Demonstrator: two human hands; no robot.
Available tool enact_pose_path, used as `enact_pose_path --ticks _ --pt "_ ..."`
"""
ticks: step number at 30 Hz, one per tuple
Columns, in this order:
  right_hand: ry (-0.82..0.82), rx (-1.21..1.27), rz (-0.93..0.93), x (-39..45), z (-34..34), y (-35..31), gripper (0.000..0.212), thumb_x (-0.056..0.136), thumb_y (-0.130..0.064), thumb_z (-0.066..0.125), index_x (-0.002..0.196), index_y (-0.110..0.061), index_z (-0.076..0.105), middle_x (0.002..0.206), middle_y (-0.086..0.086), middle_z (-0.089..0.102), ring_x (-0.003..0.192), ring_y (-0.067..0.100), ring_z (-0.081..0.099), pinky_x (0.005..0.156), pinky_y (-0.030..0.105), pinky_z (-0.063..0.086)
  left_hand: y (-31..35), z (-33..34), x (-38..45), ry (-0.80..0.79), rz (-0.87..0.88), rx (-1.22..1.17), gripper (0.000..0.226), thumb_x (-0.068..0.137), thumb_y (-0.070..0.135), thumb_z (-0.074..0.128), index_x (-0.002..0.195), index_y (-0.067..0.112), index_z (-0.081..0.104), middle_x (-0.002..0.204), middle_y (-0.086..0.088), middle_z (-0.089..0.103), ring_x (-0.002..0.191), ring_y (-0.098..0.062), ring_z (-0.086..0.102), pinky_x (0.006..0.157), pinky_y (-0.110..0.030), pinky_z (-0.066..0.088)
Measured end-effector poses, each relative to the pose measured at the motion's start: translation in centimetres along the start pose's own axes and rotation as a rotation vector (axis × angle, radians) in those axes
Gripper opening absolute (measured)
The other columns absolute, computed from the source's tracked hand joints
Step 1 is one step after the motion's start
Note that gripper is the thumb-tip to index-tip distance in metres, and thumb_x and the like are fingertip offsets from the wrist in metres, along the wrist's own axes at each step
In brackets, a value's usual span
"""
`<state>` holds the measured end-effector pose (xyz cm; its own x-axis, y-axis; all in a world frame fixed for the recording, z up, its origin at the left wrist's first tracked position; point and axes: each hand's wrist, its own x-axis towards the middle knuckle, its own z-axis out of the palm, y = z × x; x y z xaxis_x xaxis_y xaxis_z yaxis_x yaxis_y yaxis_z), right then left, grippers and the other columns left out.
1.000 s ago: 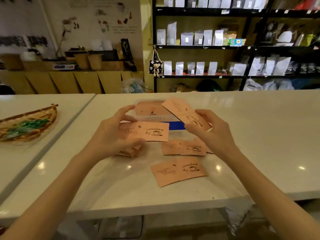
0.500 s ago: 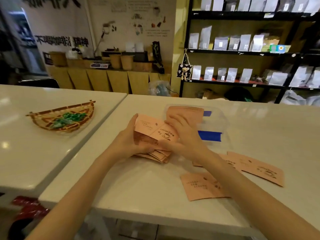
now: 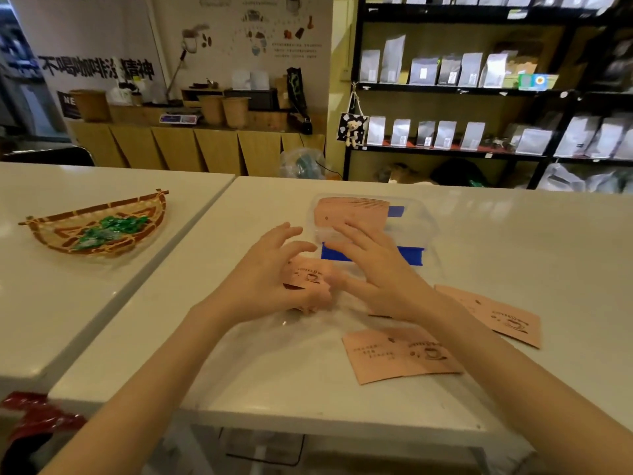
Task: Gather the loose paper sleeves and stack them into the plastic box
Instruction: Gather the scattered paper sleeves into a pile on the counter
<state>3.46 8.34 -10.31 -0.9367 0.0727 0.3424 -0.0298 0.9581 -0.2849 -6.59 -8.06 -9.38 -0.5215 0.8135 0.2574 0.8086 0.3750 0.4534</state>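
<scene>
A small pile of pinkish paper sleeves (image 3: 310,274) printed with a coffee cup sits between my hands, just in front of the clear plastic box (image 3: 426,231). My left hand (image 3: 270,279) cups the pile from the left, thumb along its lower edge and fingers raised. From the right, my right hand (image 3: 376,272) hovers with fingers spread, its thumb touching the pile's right edge. More sleeves (image 3: 352,214) stand stacked in the box's left part. Two loose sleeves lie on the white table, one near (image 3: 400,354) and one further right (image 3: 496,315).
The box has blue tape (image 3: 409,257) on its near side. On the adjoining table (image 3: 51,303) to the left lies a woven basket (image 3: 99,228) holding green wrapped items. A gap separates the two tables. Shelves of bags stand behind.
My right hand brought its sleeve onto the pile at my left hand and let it go. The fingers of both hands have since lifted and spread. My view swung left.
</scene>
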Motion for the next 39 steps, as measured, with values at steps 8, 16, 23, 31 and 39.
enact_pose_path --ticks 8,16,23,31,39 --pt "0.149 0.232 0.258 -5.7 -4.3 3.1 0.051 0.082 -0.042 0.052 0.13 -0.03 0.037 0.113 -0.014 0.054 0.1 -0.001 0.047 0.079 0.006 0.034 6.4 2.8 -0.2 -0.213 0.233 0.013 0.077 0.069 0.068 0.046 0.136 0.035 0.024 0.148 0.017 0.023 0.132 0.0 0.019 0.107 -0.025 0.019" --pt "-0.171 -0.089 0.373 -10.1 -4.2 6.2 0.079 0.073 -0.066 0.048 0.138 -0.027 0.026 0.149 -0.003 0.029 0.136 0.014 0.02 0.112 0.033 0.02 6.4 5.4 -2.3 -0.386 0.203 0.192 0.094 0.068 0.071 0.045 0.141 0.029 0.004 0.153 0.014 -0.001 0.138 -0.005 0.0 0.113 -0.031 0.006" --pt "-0.152 -0.129 0.375 -10.4 -3.6 7.0 0.069 0.076 -0.062 0.048 0.133 -0.025 0.038 0.15 -0.001 0.028 0.139 0.016 0.014 0.112 0.033 0.012 5.6 5.5 -2.8 -0.333 0.195 0.198 0.087 0.07 0.071 0.04 0.14 0.024 0.017 0.152 0.008 0.013 0.137 -0.006 0.008 0.112 -0.027 0.008" --pt "-0.031 -0.077 0.327 -10.3 -4.1 6.5 0.059 0.07 -0.058 0.06 0.114 -0.02 0.057 0.137 -0.002 0.046 0.131 0.013 0.027 0.107 0.028 0.024 5.6 5.3 -2.7 -0.209 0.191 0.064 0.071 0.067 0.063 0.056 0.127 0.029 0.042 0.139 0.015 0.034 0.124 -0.001 0.029 0.103 -0.024 0.027" --pt "0.234 0.086 0.356 -9.6 -6.5 5.0 0.052 0.06 -0.053 0.066 0.103 -0.024 0.059 0.126 -0.004 0.053 0.114 0.004 0.034 0.087 0.008 0.028 5.4 2.0 -2.4 -0.195 0.26 -0.046 0.068 0.057 0.064 0.06 0.117 0.035 0.052 0.126 0.032 0.033 0.111 0.009 0.031 0.089 -0.021 0.039"
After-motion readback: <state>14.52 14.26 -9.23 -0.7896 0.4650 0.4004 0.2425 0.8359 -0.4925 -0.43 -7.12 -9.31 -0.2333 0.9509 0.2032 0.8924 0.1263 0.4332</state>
